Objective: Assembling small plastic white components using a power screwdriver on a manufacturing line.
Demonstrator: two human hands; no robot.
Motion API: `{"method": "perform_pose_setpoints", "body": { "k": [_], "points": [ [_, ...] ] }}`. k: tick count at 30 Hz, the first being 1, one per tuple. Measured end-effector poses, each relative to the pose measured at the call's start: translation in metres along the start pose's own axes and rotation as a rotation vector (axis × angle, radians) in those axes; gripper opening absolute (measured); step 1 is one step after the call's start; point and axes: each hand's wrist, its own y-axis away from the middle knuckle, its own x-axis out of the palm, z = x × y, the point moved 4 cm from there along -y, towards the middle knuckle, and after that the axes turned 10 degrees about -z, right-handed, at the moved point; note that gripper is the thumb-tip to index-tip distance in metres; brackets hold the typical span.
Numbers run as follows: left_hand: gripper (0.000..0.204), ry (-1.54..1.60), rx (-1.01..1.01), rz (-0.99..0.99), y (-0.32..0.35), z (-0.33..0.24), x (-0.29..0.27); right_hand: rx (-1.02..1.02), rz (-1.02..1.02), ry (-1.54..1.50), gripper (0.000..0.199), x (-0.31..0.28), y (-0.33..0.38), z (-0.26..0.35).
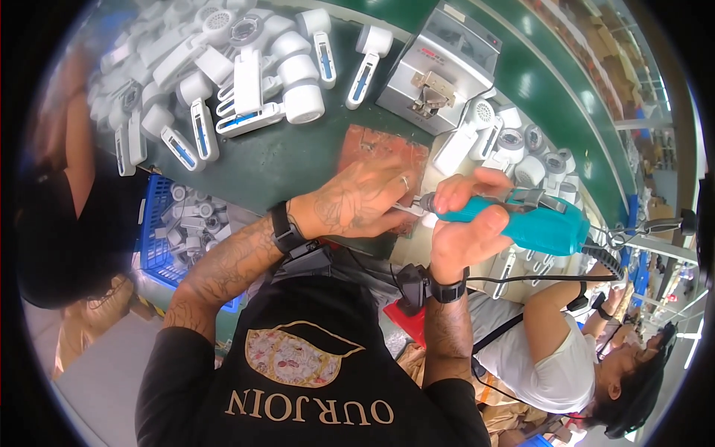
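My right hand is wrapped round a teal electric screwdriver, held nearly level with its tip toward the left. My left hand, a ring on one finger, is curled over a worn reddish-brown pad on the bench. Its fingers close on a small white plastic part right at the screwdriver's tip. Most of that part is hidden by the fingers, so its shape and the exact contact with the bit cannot be made out. A black cable hangs from the screwdriver's rear end.
White handheld units with round heads lie heaped at the far left of the green bench. A grey metal machine stands beyond the pad. More white units lie right; a blue crate holds others. People sit on both sides.
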Motion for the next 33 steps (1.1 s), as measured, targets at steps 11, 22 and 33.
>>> {"method": "perform_pose_setpoints", "body": {
  "k": [11, 22, 33],
  "points": [
    [0.032, 0.077, -0.004, 0.067, -0.004, 0.003, -0.001, -0.030, 0.022, 0.003, 0.070, 0.001, 0.002, 0.000],
    [0.030, 0.019, -0.044, 0.037, -0.002, -0.003, -0.001, -0.024, 0.016, 0.002, 0.068, -0.001, 0.003, 0.002],
    [0.039, -0.123, -0.070, 0.063, -0.005, 0.019, 0.006, -0.043, -0.030, 0.026, 0.068, 0.010, -0.017, 0.017]
  ]
}}
